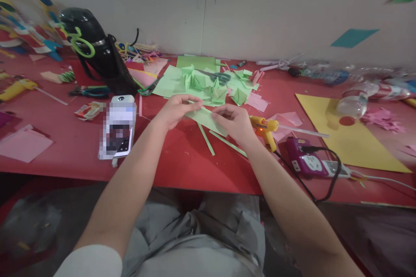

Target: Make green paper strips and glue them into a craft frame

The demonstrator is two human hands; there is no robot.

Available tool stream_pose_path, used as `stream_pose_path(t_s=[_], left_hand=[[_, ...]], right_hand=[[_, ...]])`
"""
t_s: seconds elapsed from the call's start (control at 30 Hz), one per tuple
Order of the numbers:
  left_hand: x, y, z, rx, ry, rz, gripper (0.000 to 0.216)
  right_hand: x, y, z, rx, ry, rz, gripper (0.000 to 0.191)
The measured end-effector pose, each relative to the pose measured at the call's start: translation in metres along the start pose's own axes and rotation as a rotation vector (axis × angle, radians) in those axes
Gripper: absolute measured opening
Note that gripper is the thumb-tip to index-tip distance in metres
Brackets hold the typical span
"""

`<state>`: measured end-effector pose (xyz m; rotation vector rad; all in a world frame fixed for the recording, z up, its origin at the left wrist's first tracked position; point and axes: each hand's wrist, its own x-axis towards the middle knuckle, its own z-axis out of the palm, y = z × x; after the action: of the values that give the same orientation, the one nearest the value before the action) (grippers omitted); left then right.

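Note:
Between my two hands a light green piece of paper (208, 119) is held just above the red table. My left hand (178, 110) pinches its left end with thumb and fingers. At the other end, my right hand (232, 122) grips the paper with curled fingers. Narrow green paper strips (206, 139) lie on the table below. Beyond my hands, several folded green paper pieces (193, 78) rest on green sheets, with a pair of scissors (217, 77) among them. A yellow glue gun (264, 130) lies right beside my right hand, its small light glowing orange.
A phone (119, 127) lies left of my left arm, with a black bottle (94, 47) behind it. On the right are a purple power adapter (302, 160) with cables, a yellow sheet (364, 147) and plastic bottles (352, 101). Pliers (89, 91) sit near the bottle.

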<state>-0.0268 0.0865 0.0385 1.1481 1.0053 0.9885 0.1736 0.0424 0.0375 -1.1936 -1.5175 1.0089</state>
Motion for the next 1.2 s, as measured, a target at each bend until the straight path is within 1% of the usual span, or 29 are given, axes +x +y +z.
stream_pose_path(t_s=[0.1,0.27,0.37,0.5,0.63,0.7,0.87,1.03,1.2], left_hand=[[0.001,-0.001,-0.004,0.064,0.014,0.054,0.033],[0.001,0.001,-0.008,0.077,-0.023,0.092,0.035],[-0.001,0.003,-0.009,0.126,-0.044,0.138,0.034],[-0.007,0.009,-0.011,0.314,-0.135,0.190,0.029],[-0.012,0.015,-0.013,0.470,-0.262,0.145,0.028],[-0.012,0.014,-0.014,0.493,-0.287,0.130,0.029],[-0.009,0.012,-0.018,0.487,-0.258,0.127,0.028],[-0.009,0.012,-0.026,0.473,-0.221,0.118,0.026],[-0.009,0.013,-0.027,0.484,-0.213,0.105,0.025]], right_hand=[[0.000,-0.001,-0.001,0.003,-0.006,0.012,0.018],[0.000,-0.002,-0.001,0.017,-0.014,0.031,0.020],[0.001,-0.001,-0.001,0.024,-0.016,0.036,0.021],[0.001,-0.001,-0.003,0.037,-0.025,0.046,0.020],[0.000,-0.001,-0.005,0.047,-0.107,0.103,0.021],[0.000,0.000,-0.006,0.047,-0.142,0.124,0.023],[0.002,0.004,-0.008,0.046,-0.171,0.143,0.027],[0.003,0.006,-0.008,0.113,-0.166,0.208,0.024],[0.004,0.009,-0.005,0.155,-0.150,0.228,0.026]])
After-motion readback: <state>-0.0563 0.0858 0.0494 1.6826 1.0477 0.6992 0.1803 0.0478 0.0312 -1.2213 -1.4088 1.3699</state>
